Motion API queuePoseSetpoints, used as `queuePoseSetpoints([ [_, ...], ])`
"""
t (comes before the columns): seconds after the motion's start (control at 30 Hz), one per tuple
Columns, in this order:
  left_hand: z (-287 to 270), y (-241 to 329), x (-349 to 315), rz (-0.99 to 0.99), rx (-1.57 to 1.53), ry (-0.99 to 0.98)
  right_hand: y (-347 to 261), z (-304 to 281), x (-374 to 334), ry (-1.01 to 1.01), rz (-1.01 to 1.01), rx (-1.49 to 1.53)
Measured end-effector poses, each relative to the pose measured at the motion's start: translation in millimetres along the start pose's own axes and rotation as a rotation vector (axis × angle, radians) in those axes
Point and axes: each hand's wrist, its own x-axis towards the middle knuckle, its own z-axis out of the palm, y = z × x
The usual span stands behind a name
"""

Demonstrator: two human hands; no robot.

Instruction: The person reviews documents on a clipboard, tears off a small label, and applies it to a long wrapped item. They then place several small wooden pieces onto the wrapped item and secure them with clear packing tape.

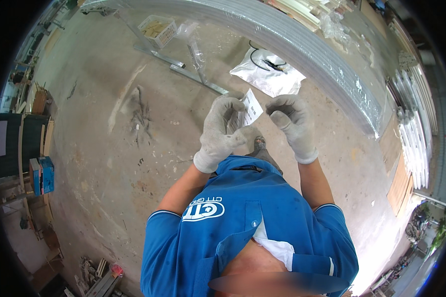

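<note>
While you stand on the concrete floor [99, 148], your gloved left hand [219, 129] pinches a small clear bag with a white label [251, 109]. Your gloved right hand [292, 121] grips the bag's other edge.

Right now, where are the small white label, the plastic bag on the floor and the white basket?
Small white label [252, 108], head view, on its printed face.
Plastic bag [275, 79], head view, on its clear middle.
White basket [164, 33], head view, on its front wall.

A small white paper label [251, 109] with dark print sits between the two gloved hands. Beyond it, a clear plastic bag [270, 74] holding a black cable lies on the floor. A blue box [45, 174] stands far left.
</note>
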Motion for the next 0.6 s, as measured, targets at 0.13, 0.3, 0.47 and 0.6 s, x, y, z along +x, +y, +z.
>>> queuePoseSetpoints([
  [0.13,0,-3,-2,0.051,0.130,0.046,0,2,-6,-0.082,0.108,0.060],
  [0.3,6,-1,-1,0.160,0.292,0.122,0,12,-4,-0.119,0.126,0.031],
  [0.47,7,12,-11,0.177,0.538,0.140,-5,22,-10,-0.134,0.217,0.060],
  [0.6,4,16,-13,0.146,0.577,0.140,-6,25,-11,-0.134,0.212,0.127],
])
